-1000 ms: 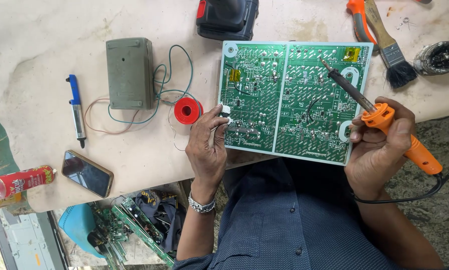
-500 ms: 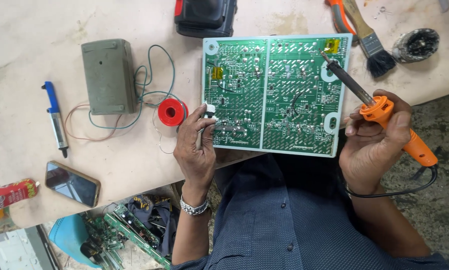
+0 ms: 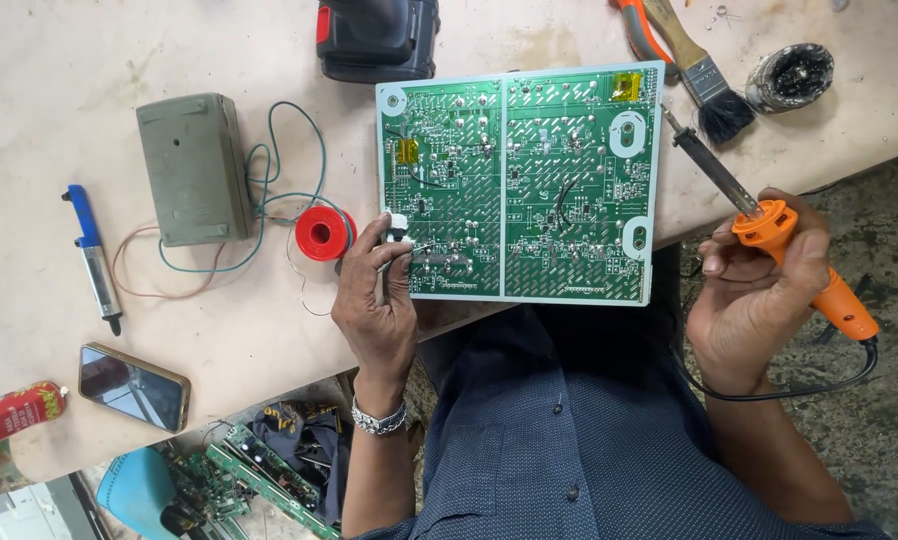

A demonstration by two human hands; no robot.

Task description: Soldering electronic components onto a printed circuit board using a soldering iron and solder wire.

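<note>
A large green circuit board (image 3: 519, 185) lies solder-side up at the table's near edge. My left hand (image 3: 377, 305) rests at its lower left corner and pinches metal tweezers (image 3: 397, 262) whose tips touch the board. My right hand (image 3: 754, 285) is off the board to the right, gripping an orange-handled soldering iron (image 3: 779, 245). Its dark tip (image 3: 669, 118) points up-left, just past the board's right edge and clear of it. The iron's black cord (image 3: 799, 388) loops under my wrist.
A red solder spool (image 3: 324, 232) sits left of the board, beside a grey-green box (image 3: 194, 168) with trailing wires. A blue pen-shaped tool (image 3: 93, 255), phone (image 3: 134, 385), black power tool (image 3: 379, 38), brush (image 3: 704, 75) and dark round pot (image 3: 791, 75) lie around. Loose boards (image 3: 259, 470) lie below the table.
My right hand has drawn the soldering iron rightward off the board; its tip now sits beyond the board's right edge. My left hand stays at the lower left corner.
</note>
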